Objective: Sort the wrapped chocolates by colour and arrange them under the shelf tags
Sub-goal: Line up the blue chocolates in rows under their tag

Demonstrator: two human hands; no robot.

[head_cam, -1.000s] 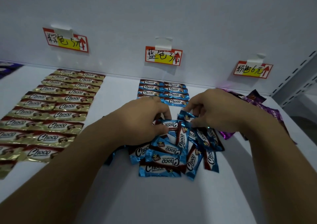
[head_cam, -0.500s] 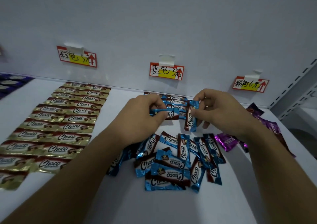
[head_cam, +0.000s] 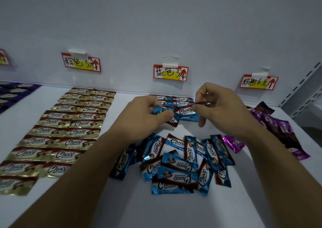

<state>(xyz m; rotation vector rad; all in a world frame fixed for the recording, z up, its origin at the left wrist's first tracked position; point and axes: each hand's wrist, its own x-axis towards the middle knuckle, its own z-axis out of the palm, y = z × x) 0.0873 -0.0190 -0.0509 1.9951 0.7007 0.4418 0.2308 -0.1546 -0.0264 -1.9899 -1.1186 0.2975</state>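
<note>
My left hand (head_cam: 142,116) pinches one blue Choco chocolate (head_cam: 159,110) near the back of the shelf. My right hand (head_cam: 221,107) pinches the end of another blue Choco chocolate (head_cam: 185,111) that lies level beside it. Both hang just over the short rows of blue chocolates (head_cam: 181,100) laid under the blue tag (head_cam: 170,72). A loose heap of blue chocolates (head_cam: 179,161) lies in front, between my forearms. Gold Choco chocolates (head_cam: 69,121) lie in two long columns under the left tag (head_cam: 81,62). Purple chocolates (head_cam: 278,130) are piled below the right tag (head_cam: 258,82).
The white shelf board (head_cam: 174,210) runs to a white back wall. Dark blue wrappers (head_cam: 12,93) lie at the far left under a partly seen tag (head_cam: 3,57). A perforated grey upright (head_cam: 303,91) closes the shelf on the right.
Both hands lifted from the heap, each with a blue chocolate, and moved back toward the blue rows. The right hand's chocolate turned from hanging upright to level. The view tilted up.
</note>
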